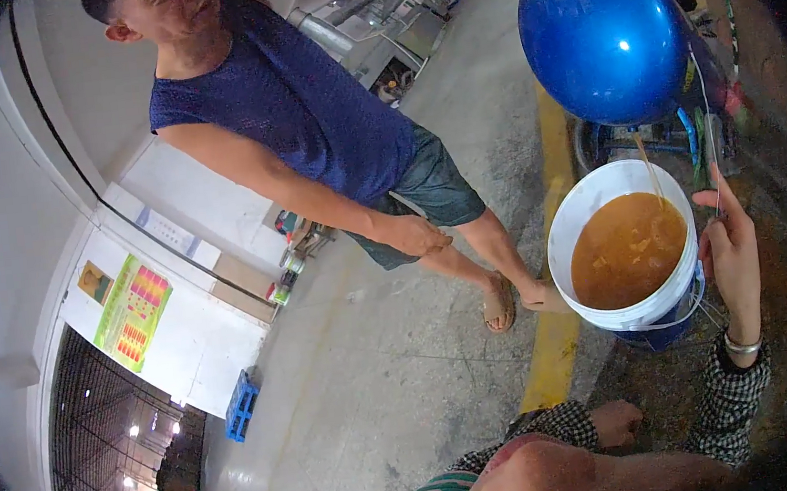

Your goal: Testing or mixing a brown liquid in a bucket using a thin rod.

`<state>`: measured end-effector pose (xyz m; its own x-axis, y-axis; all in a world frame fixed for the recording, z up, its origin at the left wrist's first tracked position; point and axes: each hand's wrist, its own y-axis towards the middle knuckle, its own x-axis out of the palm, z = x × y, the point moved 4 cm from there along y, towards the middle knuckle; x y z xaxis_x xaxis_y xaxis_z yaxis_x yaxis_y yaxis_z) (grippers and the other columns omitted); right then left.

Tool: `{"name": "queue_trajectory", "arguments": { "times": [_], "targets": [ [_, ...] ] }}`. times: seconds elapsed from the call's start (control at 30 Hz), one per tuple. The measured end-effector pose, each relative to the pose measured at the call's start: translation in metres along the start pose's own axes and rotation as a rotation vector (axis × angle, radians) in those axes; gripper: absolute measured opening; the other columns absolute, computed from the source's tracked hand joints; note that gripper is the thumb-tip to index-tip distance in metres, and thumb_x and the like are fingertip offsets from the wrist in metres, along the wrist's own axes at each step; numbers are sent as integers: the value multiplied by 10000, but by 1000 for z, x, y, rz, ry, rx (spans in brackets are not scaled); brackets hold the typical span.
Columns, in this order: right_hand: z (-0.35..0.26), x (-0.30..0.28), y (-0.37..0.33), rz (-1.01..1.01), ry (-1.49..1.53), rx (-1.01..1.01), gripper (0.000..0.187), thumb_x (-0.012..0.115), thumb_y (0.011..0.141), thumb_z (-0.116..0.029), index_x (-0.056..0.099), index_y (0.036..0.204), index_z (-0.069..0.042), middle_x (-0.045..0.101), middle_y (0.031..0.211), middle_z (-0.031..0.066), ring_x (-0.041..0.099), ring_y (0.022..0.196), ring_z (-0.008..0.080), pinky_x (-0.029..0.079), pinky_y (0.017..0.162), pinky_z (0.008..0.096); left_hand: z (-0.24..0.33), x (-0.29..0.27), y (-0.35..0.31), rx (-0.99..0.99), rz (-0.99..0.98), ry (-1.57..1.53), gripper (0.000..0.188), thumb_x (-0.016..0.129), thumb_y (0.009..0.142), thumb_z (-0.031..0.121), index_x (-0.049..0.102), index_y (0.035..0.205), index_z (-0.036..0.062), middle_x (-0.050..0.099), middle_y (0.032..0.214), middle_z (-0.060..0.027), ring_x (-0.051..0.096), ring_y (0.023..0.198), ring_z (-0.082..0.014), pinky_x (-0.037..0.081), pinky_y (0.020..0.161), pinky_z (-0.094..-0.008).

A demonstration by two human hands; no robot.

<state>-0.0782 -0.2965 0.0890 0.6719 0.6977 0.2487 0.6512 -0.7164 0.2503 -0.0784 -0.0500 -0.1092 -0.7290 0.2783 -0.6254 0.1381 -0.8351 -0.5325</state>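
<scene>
At the right, a thin stream of brownish liquid runs from the underside of a glossy, rounded blue tank [600, 37] into a white bucket [571, 219]. Cloudy orange-brown liquid [627, 254] fills much of it, with paler patches of foam on top. My right hand [732, 253], a silver bangle at its wrist, is beside the bucket's right rim. Its fingers pinch the lower end of a thin, pale rod or wire [710, 131] that rises past the tank. Closer to me, my left hand [615, 422] rests by my knee, its fingers curled; nothing shows in them.
Another person [290, 127] in a navy sleeveless top and dark shorts stands left of the bucket. A small wheel [589, 143] sits under the tank. A yellow line [554, 353] crosses the concrete floor. A blue pallet [241, 405] leans by the far-left wall.
</scene>
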Motion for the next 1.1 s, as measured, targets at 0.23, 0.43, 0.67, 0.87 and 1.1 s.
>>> {"name": "queue_trajectory", "arguments": {
  "times": [0.23,0.43,0.67,0.87,1.1],
  "targets": [
    [17,-3,3,-65,-225,-195,453,410,849,-44,376,1298,-96,474,695,-13,372,474,30,323,413,155,18,-15,1,-100,-184,-16,375,635,673,156,546,1009,13,565,954,-195,533,912,-357,434,809,-444],
    [-13,18,-9,-54,5,70,375,401,888,-101,432,1261,-87,441,626,-45,353,503,9,300,435,159,27,-13,-1,2,-93,-2,276,601,716,161,545,921,-15,564,829,-193,548,780,-328,443,705,-426],
    [-23,34,17,-30,16,-149,370,385,871,-54,450,1235,-53,442,576,-22,408,510,50,348,488,196,43,-35,-11,-41,-83,-3,276,598,719,191,574,920,3,593,856,-186,569,812,-329,456,704,-419],
    [26,31,20,-74,-13,52,329,394,892,-116,472,1194,-12,494,544,2,451,484,69,362,461,216,41,-34,-6,-24,-115,-25,279,585,731,206,567,961,52,594,874,-174,568,822,-344,452,716,-433],
    [35,34,13,-82,17,53,293,404,885,-129,525,1113,11,519,544,21,482,490,84,382,473,233,9,-12,5,-27,-186,0,291,549,770,167,535,1022,22,574,931,-209,558,857,-354,452,772,-407]
  ]
}}
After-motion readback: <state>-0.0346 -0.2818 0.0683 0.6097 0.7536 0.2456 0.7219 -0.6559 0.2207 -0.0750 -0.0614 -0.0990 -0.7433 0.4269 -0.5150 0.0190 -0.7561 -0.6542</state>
